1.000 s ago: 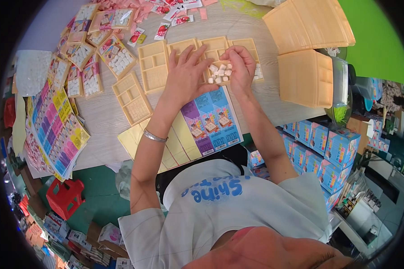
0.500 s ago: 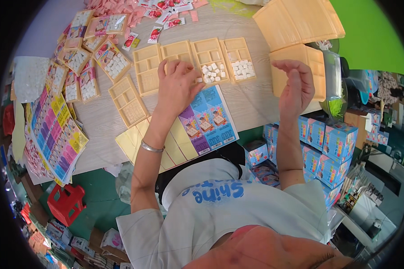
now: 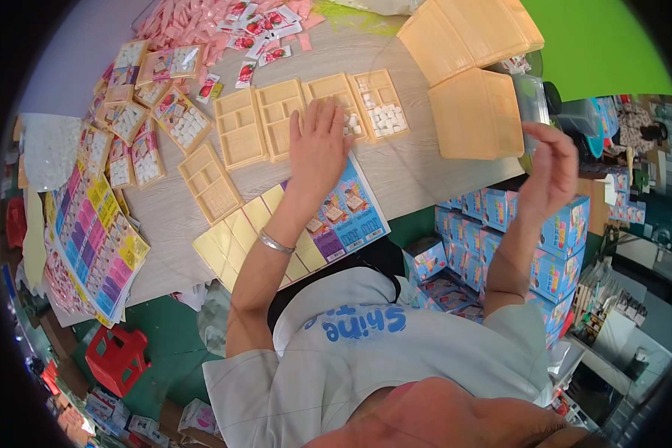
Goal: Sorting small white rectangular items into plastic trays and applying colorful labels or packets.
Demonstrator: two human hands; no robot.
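Four cream compartment trays stand in a row on the table. The rightmost tray (image 3: 371,82) has small white marshmallow-like pieces (image 3: 389,119) in its large near compartment. My left hand (image 3: 317,145) lies palm down over the tray (image 3: 325,86) beside it, fingers stretched out, hiding most of its white pieces. Left of that are a tray (image 3: 278,112) and another tray (image 3: 239,123), with a further tray (image 3: 210,185) set at an angle nearer me. My right hand (image 3: 551,173) is raised off the table's right side, fingers loosely bent and apart, with nothing visible in it, by the stacked cream trays (image 3: 467,116).
Printed card sheets (image 3: 355,209) lie at the near edge, with more sheets (image 3: 101,239) on the left. Filled packs (image 3: 183,123), pink sachets (image 3: 194,33) and a clear bag of white pieces (image 3: 50,153) crowd the far left. Blue boxes (image 3: 564,257) stand below right; a red stool (image 3: 117,361) below left.
My right hand has moved right, away from in front of the stacked trays. My left hand has shifted right and flattened over the third tray. The view has shifted slightly.
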